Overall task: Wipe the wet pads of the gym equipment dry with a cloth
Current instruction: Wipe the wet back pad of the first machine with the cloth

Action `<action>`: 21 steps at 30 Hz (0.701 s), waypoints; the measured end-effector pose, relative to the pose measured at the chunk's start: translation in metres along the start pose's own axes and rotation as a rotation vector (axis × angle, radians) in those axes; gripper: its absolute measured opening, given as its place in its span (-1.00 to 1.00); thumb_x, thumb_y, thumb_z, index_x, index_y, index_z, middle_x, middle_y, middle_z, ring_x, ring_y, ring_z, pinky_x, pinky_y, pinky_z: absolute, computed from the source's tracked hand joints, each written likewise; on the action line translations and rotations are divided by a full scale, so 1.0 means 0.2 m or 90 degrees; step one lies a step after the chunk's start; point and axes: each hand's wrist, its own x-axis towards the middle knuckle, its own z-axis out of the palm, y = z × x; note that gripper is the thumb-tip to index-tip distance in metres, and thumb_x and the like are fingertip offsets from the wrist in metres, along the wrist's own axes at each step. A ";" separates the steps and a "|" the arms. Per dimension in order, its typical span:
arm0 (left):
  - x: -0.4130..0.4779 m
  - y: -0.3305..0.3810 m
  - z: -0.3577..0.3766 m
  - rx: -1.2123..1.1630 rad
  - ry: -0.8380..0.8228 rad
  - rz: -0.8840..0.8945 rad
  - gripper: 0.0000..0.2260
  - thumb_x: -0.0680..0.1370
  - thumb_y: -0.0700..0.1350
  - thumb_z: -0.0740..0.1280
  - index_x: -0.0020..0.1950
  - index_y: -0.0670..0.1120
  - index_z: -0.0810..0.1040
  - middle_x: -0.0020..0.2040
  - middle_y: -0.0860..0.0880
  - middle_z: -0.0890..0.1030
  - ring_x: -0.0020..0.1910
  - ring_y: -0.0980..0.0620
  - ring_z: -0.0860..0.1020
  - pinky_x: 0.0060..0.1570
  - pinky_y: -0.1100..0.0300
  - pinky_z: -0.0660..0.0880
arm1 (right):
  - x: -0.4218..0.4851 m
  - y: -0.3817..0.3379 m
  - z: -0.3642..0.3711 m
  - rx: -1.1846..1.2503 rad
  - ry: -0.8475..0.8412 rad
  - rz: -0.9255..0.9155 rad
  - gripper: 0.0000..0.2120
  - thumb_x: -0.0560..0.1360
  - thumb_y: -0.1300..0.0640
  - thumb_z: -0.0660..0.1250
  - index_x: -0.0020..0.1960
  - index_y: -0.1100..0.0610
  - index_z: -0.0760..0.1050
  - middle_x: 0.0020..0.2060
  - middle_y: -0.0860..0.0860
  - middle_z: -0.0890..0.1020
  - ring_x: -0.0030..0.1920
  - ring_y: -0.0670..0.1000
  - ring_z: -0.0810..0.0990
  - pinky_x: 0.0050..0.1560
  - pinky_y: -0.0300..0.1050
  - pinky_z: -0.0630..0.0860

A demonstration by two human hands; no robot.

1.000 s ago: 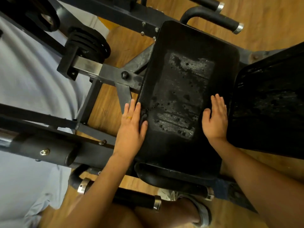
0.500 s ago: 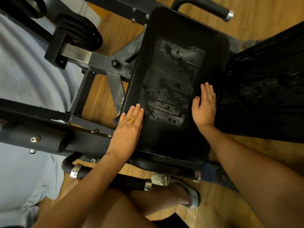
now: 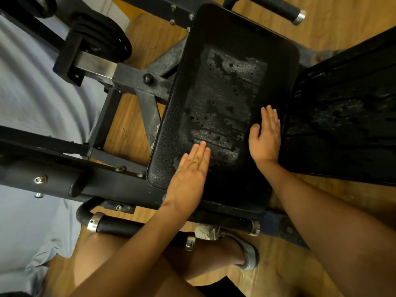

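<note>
A black padded seat (image 3: pixel 227 61) of a gym machine fills the middle of the head view, with a wet, speckled patch across its centre. My left hand (image 3: pixel 190 170) lies flat on the near left part of the pad, fingers straight, a ring on one finger. My right hand (image 3: pixel 265 136) lies flat along the pad's right edge, fingers together. A second black pad (image 3: pixel 347 116), also wet, stands to the right. No cloth is in view.
Black steel frame bars (image 3: pixel 137 82) and stacked weight plates (image 3: pixel 100 37) stand to the left over a wooden floor. Chrome-tipped handles sit at the near side (image 3: pixel 137 228) and far side (image 3: pixel 276 7). My sandalled foot (image 3: pixel 233 243) is below the seat.
My left hand has slid from the pad's left edge onto its surface, toward the wet patch. My right hand stays flat on the right edge. The view has shifted a little.
</note>
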 end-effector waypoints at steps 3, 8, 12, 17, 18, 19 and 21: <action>0.00 -0.04 0.03 -0.026 0.028 0.011 -0.32 0.67 -0.27 0.12 0.57 -0.15 -0.33 0.62 -0.12 -0.31 0.57 -0.03 -0.33 0.55 0.04 -0.23 | 0.00 0.00 0.00 0.001 0.005 -0.001 -0.46 0.63 0.09 0.05 0.58 0.22 0.25 0.59 0.12 0.23 0.61 0.08 0.10 0.62 0.02 -0.04; 0.05 -0.04 0.04 -0.022 0.032 0.129 -0.38 0.66 -0.30 0.14 0.64 -0.17 -0.12 0.64 -0.11 -0.19 0.60 -0.05 -0.24 0.51 0.03 -0.26 | -0.01 -0.01 0.00 -0.006 0.000 0.005 -0.47 0.63 0.09 0.05 0.58 0.21 0.25 0.59 0.12 0.23 0.61 0.07 0.10 0.62 0.01 -0.04; 0.08 0.05 0.02 0.008 -0.007 0.203 -0.40 0.58 -0.33 -0.13 0.64 -0.19 -0.17 0.63 -0.14 -0.24 0.62 -0.09 -0.22 0.54 0.01 -0.24 | -0.01 -0.01 0.00 -0.005 0.003 0.005 -0.46 0.62 0.08 0.04 0.57 0.21 0.26 0.58 0.13 0.24 0.61 0.08 0.12 0.62 0.05 -0.01; 0.16 0.27 0.15 0.075 -0.033 0.235 -0.44 0.60 -0.30 -0.19 0.62 -0.25 -0.19 0.63 -0.22 -0.22 0.63 -0.16 -0.18 0.52 -0.04 -0.23 | -0.01 -0.02 -0.01 0.007 -0.008 0.010 -0.46 0.62 0.08 0.03 0.58 0.20 0.25 0.59 0.11 0.23 0.61 0.07 0.10 0.62 0.03 -0.02; 0.16 0.28 0.15 0.081 -0.046 0.224 -0.44 0.61 -0.29 -0.17 0.61 -0.25 -0.23 0.63 -0.22 -0.25 0.62 -0.16 -0.21 0.52 -0.04 -0.25 | 0.00 -0.02 -0.01 0.009 -0.010 0.011 -0.47 0.63 0.09 0.04 0.58 0.19 0.25 0.59 0.11 0.23 0.61 0.07 0.10 0.62 0.03 -0.03; 0.17 0.29 0.15 0.085 -0.040 0.217 -0.44 0.61 -0.29 -0.16 0.61 -0.25 -0.25 0.63 -0.21 -0.26 0.62 -0.15 -0.21 0.51 -0.03 -0.26 | 0.00 -0.02 -0.02 0.009 -0.011 0.012 -0.47 0.63 0.09 0.04 0.58 0.19 0.24 0.59 0.11 0.22 0.61 0.07 0.10 0.62 0.02 -0.04; 0.16 0.27 0.17 0.074 0.005 0.217 -0.44 0.63 -0.26 -0.09 0.62 -0.24 -0.19 0.64 -0.21 -0.19 0.63 -0.14 -0.16 0.51 -0.01 -0.24 | -0.01 -0.03 -0.02 0.008 -0.016 0.016 -0.47 0.63 0.09 0.04 0.58 0.19 0.24 0.59 0.11 0.22 0.62 0.06 0.09 0.62 0.02 -0.04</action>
